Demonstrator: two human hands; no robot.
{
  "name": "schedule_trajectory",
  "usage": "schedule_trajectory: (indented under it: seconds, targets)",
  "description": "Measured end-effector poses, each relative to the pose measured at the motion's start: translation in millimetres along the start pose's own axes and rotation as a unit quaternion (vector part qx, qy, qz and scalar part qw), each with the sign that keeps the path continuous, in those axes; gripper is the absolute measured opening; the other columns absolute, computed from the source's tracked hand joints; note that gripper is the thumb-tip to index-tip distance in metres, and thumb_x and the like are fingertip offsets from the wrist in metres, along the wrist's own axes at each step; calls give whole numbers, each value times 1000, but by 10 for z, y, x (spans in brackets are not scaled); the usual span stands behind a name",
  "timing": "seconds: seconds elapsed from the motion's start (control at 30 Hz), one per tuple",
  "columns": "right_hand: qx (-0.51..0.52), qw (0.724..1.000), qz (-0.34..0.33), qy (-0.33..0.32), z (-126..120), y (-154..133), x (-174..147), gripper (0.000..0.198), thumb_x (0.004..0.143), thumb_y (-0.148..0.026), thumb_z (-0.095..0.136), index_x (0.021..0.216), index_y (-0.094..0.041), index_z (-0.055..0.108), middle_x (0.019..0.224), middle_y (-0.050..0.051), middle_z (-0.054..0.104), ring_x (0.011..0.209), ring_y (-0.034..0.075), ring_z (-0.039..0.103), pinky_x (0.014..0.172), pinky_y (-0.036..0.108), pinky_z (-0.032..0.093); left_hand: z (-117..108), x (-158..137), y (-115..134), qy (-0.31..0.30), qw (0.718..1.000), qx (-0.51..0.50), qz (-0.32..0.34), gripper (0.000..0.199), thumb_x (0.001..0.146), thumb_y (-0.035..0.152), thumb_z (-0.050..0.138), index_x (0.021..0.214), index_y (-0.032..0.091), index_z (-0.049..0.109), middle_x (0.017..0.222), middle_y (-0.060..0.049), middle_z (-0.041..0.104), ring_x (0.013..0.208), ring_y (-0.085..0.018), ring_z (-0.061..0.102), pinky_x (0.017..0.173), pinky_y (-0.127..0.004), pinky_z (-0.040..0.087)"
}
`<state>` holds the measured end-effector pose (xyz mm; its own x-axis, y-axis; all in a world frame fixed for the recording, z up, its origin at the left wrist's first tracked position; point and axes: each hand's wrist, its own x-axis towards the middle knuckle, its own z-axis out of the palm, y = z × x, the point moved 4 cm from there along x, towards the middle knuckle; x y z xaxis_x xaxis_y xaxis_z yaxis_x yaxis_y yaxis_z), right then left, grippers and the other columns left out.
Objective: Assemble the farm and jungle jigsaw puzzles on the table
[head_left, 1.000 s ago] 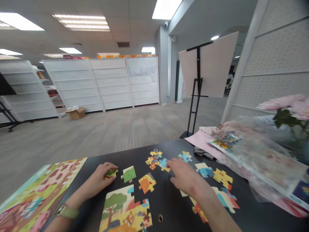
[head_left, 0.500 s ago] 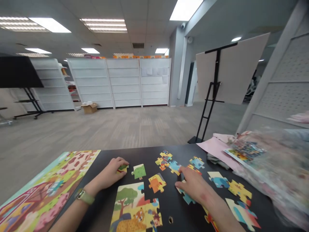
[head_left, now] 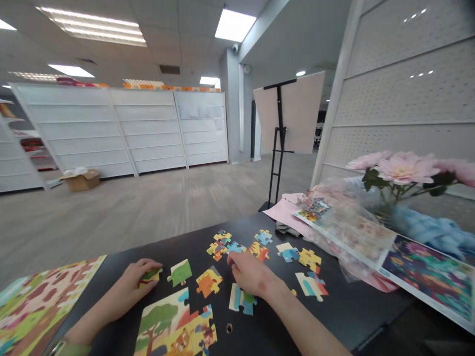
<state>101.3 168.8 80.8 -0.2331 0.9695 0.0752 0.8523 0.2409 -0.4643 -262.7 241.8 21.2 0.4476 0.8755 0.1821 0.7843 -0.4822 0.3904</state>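
My left hand (head_left: 135, 283) rests on the dark table with its fingers closed round a green and yellow puzzle piece (head_left: 151, 277). To its right lie a green puzzle piece (head_left: 180, 272) and an orange animal piece (head_left: 209, 281). My right hand (head_left: 250, 273) reaches over the loose pieces, fingers bent downward, thumb and index finger slightly apart. Its fingertips are close to a blue piece (head_left: 235, 247); whether they touch cannot be made out. Partly under this hand lies a cream, green and blue piece (head_left: 243, 300). In front sits a joined puzzle section (head_left: 159, 316) with a tree and a leopard.
More loose pieces, among them a yellow one (head_left: 309, 259), lie at the right. A large farm-like picture board (head_left: 48, 296) covers the table's left side. Plastic-wrapped goods (head_left: 341, 222), a colourful printed sheet (head_left: 432, 277) and pink flowers (head_left: 406, 168) crowd the right edge.
The view has turned right, bringing the flowers and printed sheet in. My right hand has shifted left over the pieces, uncovering more of the orange one. My left hand keeps its puzzle piece.
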Motion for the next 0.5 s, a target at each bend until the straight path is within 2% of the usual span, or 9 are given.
schedule_trajectory:
  seconds: [0.07, 0.17, 0.23, 0.3, 0.4, 0.47, 0.5]
  targets:
    - [8, 1000, -2, 29, -120, 81, 12, 31, 86, -5, 48, 101, -21, 69, 98, 4, 75, 98, 18, 68, 82, 24, 45, -1, 3, -12, -5, 1000, 3, 5, 36, 92, 47, 58, 121, 29, 70, 126, -8, 66, 114, -30, 62, 102, -44, 50]
    - [6, 995, 27, 96, -449, 368, -53, 39, 86, 0, 39, 105, -18, 68, 106, 7, 73, 104, 18, 66, 91, 26, 45, -20, 3, 11, -4, 1000, 0, 3, 37, 92, 49, 57, 120, 29, 71, 124, -9, 67, 112, -31, 63, 101, -45, 51]
    - [-4, 989, 57, 140, -666, 613, -225, 46, 85, 2, 32, 107, -16, 68, 112, 11, 71, 110, 20, 65, 98, 29, 43, -31, 5, 35, -4, 1000, -6, 1, 37, 92, 49, 56, 119, 29, 71, 124, -9, 68, 111, -31, 63, 100, -45, 52]
    - [-14, 982, 82, 172, -776, 874, -530, 50, 85, 2, 28, 110, -16, 68, 121, 14, 69, 118, 21, 62, 105, 31, 41, -36, 10, 51, -2, 1000, -10, 0, 37, 91, 48, 56, 118, 28, 72, 123, -9, 68, 111, -31, 63, 100, -46, 52]
    - [-30, 977, 103, 182, -627, 1264, -1165, 43, 91, -10, 34, 114, -19, 69, 135, 16, 64, 128, 26, 58, 112, 40, 40, -27, 20, 55, 1, 1000, -9, 1, 37, 90, 47, 56, 118, 28, 72, 123, -9, 68, 111, -31, 63, 101, -45, 51]
    - [-64, 974, 83, 200, -410, 1449, -1604, 39, 95, -24, 41, 121, -24, 70, 137, 12, 64, 129, 29, 58, 111, 47, 44, -15, 24, 49, 4, 1000, -2, 2, 37, 90, 46, 56, 118, 28, 72, 122, -9, 68, 111, -30, 63, 101, -45, 50]
    - [-86, 973, 69, 203, -296, 1502, -1795, 40, 94, -26, 43, 125, -27, 70, 138, 10, 65, 128, 30, 59, 110, 49, 46, -10, 24, 44, 4, 1000, 3, 1, 37, 90, 46, 56, 118, 28, 72, 122, -9, 68, 110, -30, 63, 100, -44, 50]
